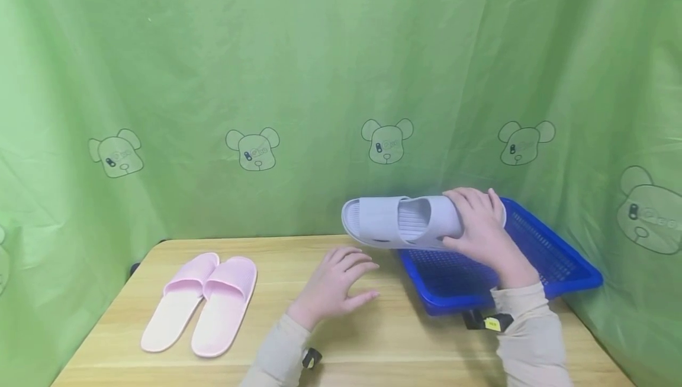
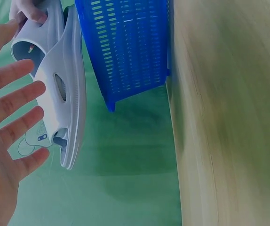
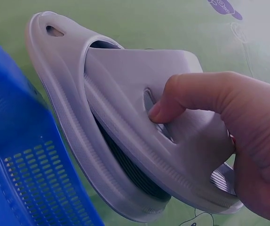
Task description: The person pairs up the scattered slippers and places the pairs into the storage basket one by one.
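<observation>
Spreads left hand (image 1: 335, 285) above the tabletop (image 1: 383, 342), near middle, right of two pink slippers (image 1: 219, 316). Farther right, pinches an overlapping pair of pale grey sandals (image 1: 380, 221) with right hand (image 1: 479, 233), above the far-left part of a blue basket (image 1: 463, 302). Faces green curtain (image 1: 319, 67) beyond.

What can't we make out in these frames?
- Head: part of the gray slippers, covered by the right hand.
- Head: the blue basket's back left corner, hidden behind the slippers.
- Head: any print on the yellow label, too small to read.
- Right wrist: most right-hand fingers, hidden behind the slippers.
- Left wrist: part of the basket, cut off by the top edge.
</observation>
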The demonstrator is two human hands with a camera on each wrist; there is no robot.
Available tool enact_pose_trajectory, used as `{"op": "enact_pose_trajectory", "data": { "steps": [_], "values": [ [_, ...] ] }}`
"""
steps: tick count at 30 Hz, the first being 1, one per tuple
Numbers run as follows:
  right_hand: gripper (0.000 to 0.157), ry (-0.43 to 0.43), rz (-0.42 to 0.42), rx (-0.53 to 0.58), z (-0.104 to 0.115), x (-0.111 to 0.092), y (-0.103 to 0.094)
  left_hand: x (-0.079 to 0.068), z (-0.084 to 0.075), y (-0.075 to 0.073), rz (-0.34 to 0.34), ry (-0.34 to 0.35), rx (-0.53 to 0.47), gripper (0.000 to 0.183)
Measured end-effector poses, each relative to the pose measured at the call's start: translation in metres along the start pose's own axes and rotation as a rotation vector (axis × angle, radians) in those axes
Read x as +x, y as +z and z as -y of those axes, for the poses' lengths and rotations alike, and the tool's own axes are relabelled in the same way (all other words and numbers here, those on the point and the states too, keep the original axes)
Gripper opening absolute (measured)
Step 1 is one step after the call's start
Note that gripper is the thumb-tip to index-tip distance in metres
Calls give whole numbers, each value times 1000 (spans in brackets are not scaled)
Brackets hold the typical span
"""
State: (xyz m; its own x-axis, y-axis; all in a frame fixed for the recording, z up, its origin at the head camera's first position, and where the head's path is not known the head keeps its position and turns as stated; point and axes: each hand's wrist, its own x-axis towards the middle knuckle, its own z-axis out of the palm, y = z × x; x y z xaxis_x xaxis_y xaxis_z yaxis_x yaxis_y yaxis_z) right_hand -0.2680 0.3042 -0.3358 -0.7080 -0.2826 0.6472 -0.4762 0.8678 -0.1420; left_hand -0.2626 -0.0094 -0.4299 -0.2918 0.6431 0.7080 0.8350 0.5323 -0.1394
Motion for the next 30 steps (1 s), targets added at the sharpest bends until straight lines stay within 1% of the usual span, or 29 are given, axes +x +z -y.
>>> {"op": "enact_pose_trajectory", "data": {
  "steps": [10,14,21,26,30],
  "values": [
    [83,-11,6,-16,-7,-2,-9,2,-5,1,15,10,15,52],
    [84,-16,13,-20,-10,-3,-12,3,-7,4,20,22,18,54],
    [84,-30,22,-39,-15,-4,-16,3,-9,12,48,32,17,55],
    [84,-32,24,-58,-17,-3,-20,6,-12,14,67,30,10,56],
    [84,-33,30,-67,-19,-3,-24,9,-14,15,105,15,-16,56]
  ]
}}
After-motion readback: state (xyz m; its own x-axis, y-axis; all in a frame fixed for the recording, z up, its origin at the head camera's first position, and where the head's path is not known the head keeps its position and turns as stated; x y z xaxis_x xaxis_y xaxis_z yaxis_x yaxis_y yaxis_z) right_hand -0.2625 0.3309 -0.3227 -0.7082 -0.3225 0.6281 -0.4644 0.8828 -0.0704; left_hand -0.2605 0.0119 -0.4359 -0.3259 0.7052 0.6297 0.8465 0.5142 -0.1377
